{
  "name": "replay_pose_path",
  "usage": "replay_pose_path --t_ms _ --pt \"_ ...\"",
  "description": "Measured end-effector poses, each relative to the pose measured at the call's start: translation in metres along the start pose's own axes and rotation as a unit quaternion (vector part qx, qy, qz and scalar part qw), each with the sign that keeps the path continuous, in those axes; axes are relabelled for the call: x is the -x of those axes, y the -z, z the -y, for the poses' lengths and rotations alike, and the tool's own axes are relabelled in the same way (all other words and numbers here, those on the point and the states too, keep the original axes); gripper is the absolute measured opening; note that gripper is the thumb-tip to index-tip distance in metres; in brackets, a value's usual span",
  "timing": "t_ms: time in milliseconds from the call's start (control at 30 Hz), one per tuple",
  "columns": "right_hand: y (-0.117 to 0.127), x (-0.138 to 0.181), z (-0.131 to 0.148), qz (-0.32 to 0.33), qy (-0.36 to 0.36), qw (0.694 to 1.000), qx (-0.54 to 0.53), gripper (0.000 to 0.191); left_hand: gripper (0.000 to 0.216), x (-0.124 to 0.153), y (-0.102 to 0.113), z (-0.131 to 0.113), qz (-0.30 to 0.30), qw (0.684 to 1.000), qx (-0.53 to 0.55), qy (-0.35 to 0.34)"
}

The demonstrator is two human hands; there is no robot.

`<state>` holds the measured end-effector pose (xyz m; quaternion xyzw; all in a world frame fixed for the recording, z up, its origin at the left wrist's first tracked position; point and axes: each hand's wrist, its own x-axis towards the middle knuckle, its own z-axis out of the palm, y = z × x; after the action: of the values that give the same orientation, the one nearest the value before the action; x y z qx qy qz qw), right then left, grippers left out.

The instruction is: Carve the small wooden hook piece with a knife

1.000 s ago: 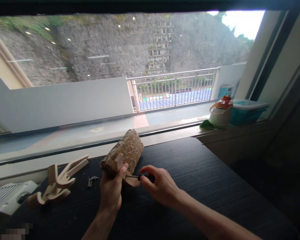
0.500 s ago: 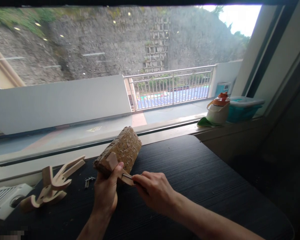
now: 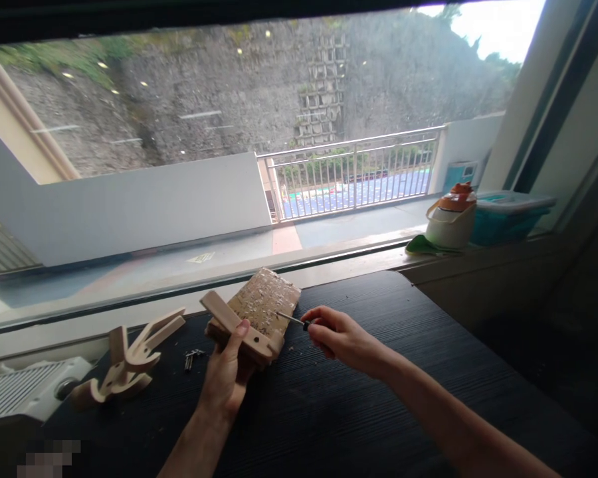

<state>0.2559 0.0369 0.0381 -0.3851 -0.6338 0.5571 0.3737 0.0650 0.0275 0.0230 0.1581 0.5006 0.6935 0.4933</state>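
My left hand point(image 3: 228, 375) is closed round a pale wooden piece point(image 3: 218, 310) and the block beneath it, thumb pressed on top. The piece has a dark hole near its right end and a curved lip. The block point(image 3: 268, 292) is brown and rough, with a pitted, flaking face, and is held tilted above the table. In my right hand point(image 3: 336, 334) is a screwdriver point(image 3: 293, 319), its thin metal shaft pointing left across the block's face, clear of the hole. Whether the tip touches the block I cannot tell.
Several curved wooden pieces point(image 3: 129, 362) lie in a heap on the dark table point(image 3: 369, 398), with small screws point(image 3: 192, 358) beside them. A white slatted appliance point(image 3: 34, 388) stands at the left. On the sill are a bottle point(image 3: 451, 219), a green item point(image 3: 423, 245) and a teal box point(image 3: 511, 216).
My left hand has turned the block and wooden piece, so the holed side faces up. The screwdriver has moved right and up, away from the wooden piece. The view has shifted slightly.
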Motion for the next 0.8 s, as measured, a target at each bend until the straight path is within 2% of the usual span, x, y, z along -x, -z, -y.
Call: replay_pose_path --t_ms 67,200,367,500,600,700,800 --pt "-0.006 0.001 0.0 -0.029 0.031 0.999 0.012 0.035 0.025 0.004 -0.002 0.003 0.025 0.999 -0.009 0.019" --pt "-0.022 0.001 -0.006 -0.049 0.037 0.998 0.012 0.05 0.029 0.01 0.0 0.01 0.074 0.996 -0.037 0.041" --pt "-0.021 -0.002 -0.015 -0.058 0.091 0.993 0.044 0.029 0.028 0.009 0.005 0.002 0.17 0.981 0.014 0.092" --pt "-0.012 -0.001 -0.017 -0.07 0.093 0.983 0.144 0.028 0.034 0.004 0.009 -0.013 0.177 0.974 0.036 0.134" --pt "-0.007 0.0 -0.016 -0.054 0.094 0.967 0.229 0.035 0.041 -0.001 0.013 -0.019 0.174 0.975 -0.011 0.141" --pt "-0.006 0.0 -0.015 -0.061 0.097 0.951 0.286 0.024 0.034 -0.006 0.017 -0.018 0.166 0.972 -0.069 0.153" --pt "-0.007 -0.001 -0.014 -0.074 0.122 0.937 0.318 0.014 0.025 -0.009 0.02 -0.014 0.159 0.971 -0.075 0.163"
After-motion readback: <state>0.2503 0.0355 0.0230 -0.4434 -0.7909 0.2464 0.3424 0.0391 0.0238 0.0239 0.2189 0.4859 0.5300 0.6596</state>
